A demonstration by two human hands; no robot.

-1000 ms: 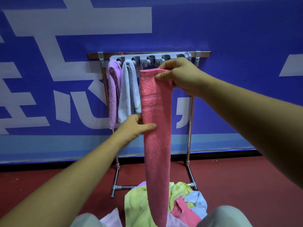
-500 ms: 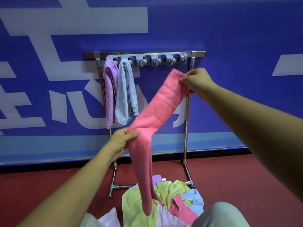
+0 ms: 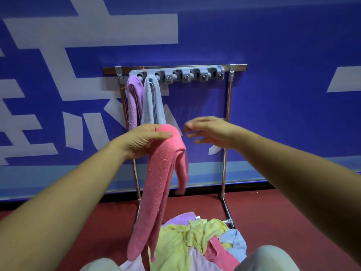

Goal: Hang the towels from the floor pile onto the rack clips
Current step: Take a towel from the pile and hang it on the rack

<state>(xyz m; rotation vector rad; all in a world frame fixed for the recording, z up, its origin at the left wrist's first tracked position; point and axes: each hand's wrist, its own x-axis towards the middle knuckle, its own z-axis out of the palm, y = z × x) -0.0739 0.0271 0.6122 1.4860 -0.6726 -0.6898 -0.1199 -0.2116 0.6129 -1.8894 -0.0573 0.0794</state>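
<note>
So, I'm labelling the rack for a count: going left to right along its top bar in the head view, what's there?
left post → purple towel → pale blue towel → empty grey clips → right post

1. Outer hung towel and inner hung towel hang at the rack's left end.
2. Towel pile lies before the rack.
3. Held towel hangs from the left hand, before the rack.

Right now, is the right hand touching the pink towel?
Apart. Head view shows a sliver of wall between the right hand and the pink towel, which the left hand grips.
</note>
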